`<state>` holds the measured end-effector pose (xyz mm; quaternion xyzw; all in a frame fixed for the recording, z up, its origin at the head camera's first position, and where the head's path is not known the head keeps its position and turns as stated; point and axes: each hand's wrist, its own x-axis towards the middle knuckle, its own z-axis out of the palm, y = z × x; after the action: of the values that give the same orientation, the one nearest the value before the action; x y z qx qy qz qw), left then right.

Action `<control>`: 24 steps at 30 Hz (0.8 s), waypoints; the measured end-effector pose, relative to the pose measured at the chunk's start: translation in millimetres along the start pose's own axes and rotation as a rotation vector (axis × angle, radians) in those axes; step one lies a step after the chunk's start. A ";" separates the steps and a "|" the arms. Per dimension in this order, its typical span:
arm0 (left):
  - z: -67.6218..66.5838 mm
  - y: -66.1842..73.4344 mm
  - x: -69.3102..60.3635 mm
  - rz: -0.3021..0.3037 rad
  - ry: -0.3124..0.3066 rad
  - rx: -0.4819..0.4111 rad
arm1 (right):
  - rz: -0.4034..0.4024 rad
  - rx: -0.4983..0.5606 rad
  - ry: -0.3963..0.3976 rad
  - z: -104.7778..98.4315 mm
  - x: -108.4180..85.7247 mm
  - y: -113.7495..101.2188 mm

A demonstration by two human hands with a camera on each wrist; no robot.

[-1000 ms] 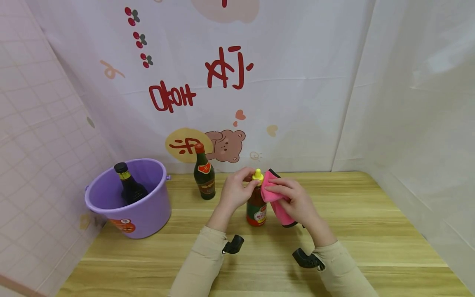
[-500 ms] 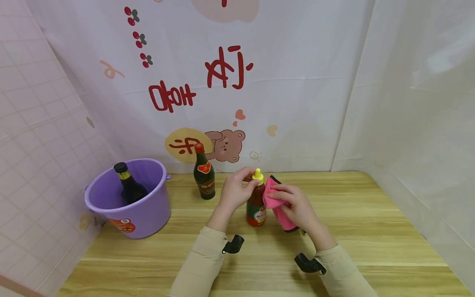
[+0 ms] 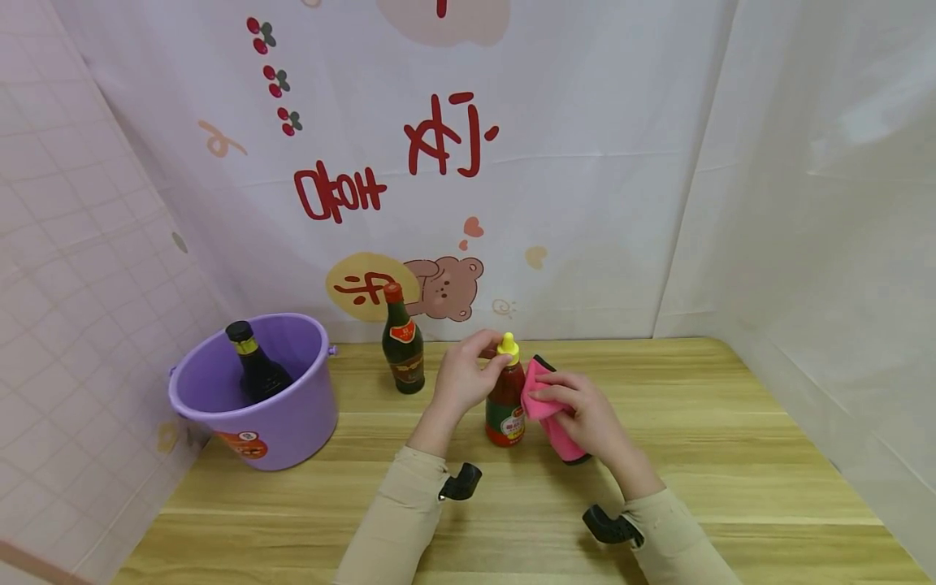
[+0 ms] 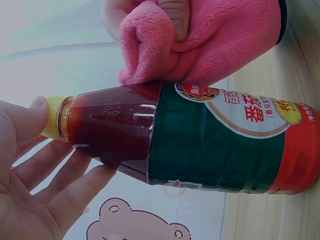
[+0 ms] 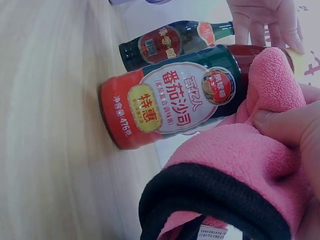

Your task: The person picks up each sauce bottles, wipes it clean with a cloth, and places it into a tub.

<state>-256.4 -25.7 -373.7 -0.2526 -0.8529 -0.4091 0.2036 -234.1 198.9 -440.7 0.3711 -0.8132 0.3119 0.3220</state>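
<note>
A ketchup bottle with a yellow nozzle cap, a green and red label and dark red contents stands upright on the table. My left hand pinches its cap between thumb and fingers; in the left wrist view the other fingers lie along the bottle's neck. On the bottle's right side, my right hand grips a bunched pink cloth with black edging. The cloth touches the bottle's upper part in the left wrist view. Its lower end hangs down beside the bottle.
A dark green bottle with a red cap stands behind and to the left. Further left, a purple bucket holds a dark bottle with a black cap. A printed white curtain backs the wooden table.
My right hand and the pink cloth have slid down along the right side of the ketchup bottle. The left hand has stayed on the cap, and the bottle has not moved.
</note>
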 end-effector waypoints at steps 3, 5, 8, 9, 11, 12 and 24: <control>-0.4 0.9 -0.2 -0.006 -0.003 -0.001 | 0.006 -0.001 -0.005 0.7 -1.9 0.3; -0.4 1.0 -0.2 -0.006 -0.002 -0.002 | 0.009 0.002 -0.006 1.0 -2.9 0.4; -0.2 1.2 -0.3 -0.018 -0.006 -0.008 | 0.014 0.009 -0.006 1.4 -4.0 0.5; -0.1 1.1 -0.4 -0.021 -0.006 -0.008 | 0.013 0.012 -0.006 1.5 -4.3 0.6; 0.0 1.2 -0.5 -0.027 -0.007 -0.008 | 0.013 0.017 -0.006 2.1 -5.2 1.2; 0.1 1.4 -0.6 -0.031 -0.008 -0.008 | 0.013 0.018 -0.007 2.4 -5.6 1.5; 0.5 1.1 -0.8 -0.026 0.002 0.003 | 0.027 0.014 -0.028 5.3 -10.7 4.6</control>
<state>-255.1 -24.9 -373.7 -0.2408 -0.8566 -0.4104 0.1997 -233.8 201.7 -453.2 0.3668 -0.8204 0.3164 0.3038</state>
